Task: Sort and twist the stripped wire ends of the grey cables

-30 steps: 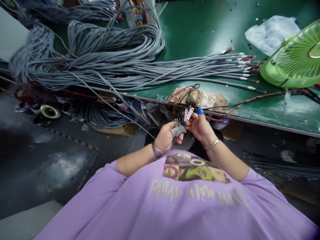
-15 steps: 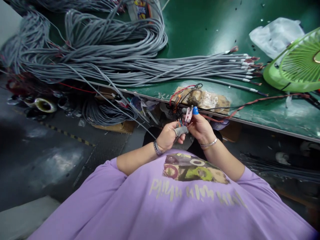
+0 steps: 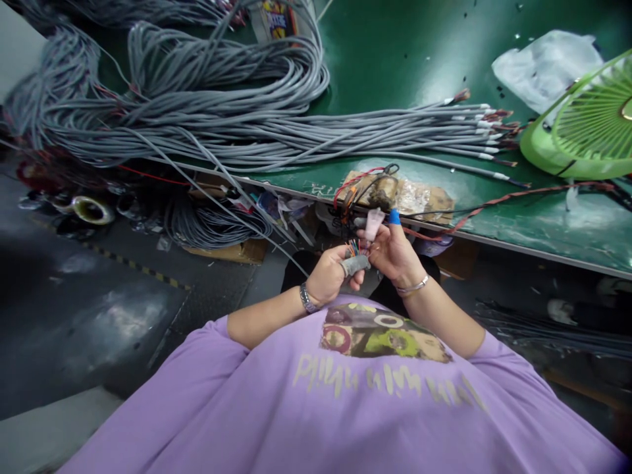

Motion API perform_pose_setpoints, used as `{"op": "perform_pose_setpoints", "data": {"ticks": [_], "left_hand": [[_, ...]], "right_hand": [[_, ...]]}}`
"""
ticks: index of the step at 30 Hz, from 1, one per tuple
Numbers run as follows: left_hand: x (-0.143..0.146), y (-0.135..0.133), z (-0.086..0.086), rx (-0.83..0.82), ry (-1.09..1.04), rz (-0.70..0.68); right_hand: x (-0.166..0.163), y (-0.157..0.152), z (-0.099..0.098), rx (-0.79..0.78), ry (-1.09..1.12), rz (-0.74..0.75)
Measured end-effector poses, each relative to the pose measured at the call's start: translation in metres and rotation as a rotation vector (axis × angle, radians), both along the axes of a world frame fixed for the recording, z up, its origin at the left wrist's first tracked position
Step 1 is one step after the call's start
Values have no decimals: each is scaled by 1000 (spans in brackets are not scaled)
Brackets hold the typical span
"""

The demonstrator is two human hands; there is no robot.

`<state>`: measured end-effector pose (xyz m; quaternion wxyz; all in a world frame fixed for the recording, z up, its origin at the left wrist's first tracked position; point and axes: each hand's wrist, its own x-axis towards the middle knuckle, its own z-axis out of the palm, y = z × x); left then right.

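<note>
In front of my shirt, my left hand [image 3: 330, 273] is closed around a grey cable end [image 3: 356, 264], with the cable lying across the fingers. Thin coloured wires [image 3: 354, 248] fan out of it toward the bench. My right hand [image 3: 397, 257] is right beside it, its fingertips at the wires. A blue cover [image 3: 394, 216] wraps the right thumb's tip. The right hand's fingers hold a small pale pink plastic piece [image 3: 374, 224]; its exact kind is unclear. Whether those fingers also pinch a wire is too small to tell.
A large bundle of grey cables [image 3: 237, 125] lies along the green bench [image 3: 395, 59], stripped ends to the right. A green fan [image 3: 582, 125] and a plastic bag [image 3: 548, 69] are at right. Cardboard [image 3: 429, 203] lies at the bench edge, near a twisted red cord [image 3: 486, 207].
The pink piece has turned in my right hand, showing a smoother side. The right thumb has lifted away from it, and that hand's fingertips have come closer to the wires.
</note>
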<state>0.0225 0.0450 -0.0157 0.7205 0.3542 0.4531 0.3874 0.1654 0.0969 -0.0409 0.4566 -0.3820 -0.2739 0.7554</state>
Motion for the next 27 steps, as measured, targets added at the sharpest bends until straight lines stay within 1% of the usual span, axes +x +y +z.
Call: {"op": "perform_pose_setpoints", "data": {"ticks": [3,6,8,13,15,18,19,20,22,24,27], "left_hand": [[0,-3,2,6,-6,41],[2,-1,4,9,-11,82],[4,0,6,-8,-12,98],[8,1,10,-40,-40,118],[9,1,10,-50,-52,132],[10,0,10,-57,-61,136],[10,0,9,-57,-63,138],[10,0,9,-57,-65,141],[11,-1,9,-57,-73,151],[12,-1,8,-60,-80,154],[14,-1,7,-74,-90,150]], "right_hand": [[2,-1,4,-19,26,8],[2,-3,6,9,19,-61],[3,-3,5,23,4,-98],[2,-2,-1,5,50,-104],[0,-2,-4,62,26,-172],[-7,-2,-10,181,-76,-340],[-9,-2,-11,199,-91,-369],[-11,-2,-12,195,-82,-363],[-13,-1,-11,121,9,-288],[-14,2,-9,3,125,-201],[-14,5,-6,-106,231,-163]]}}
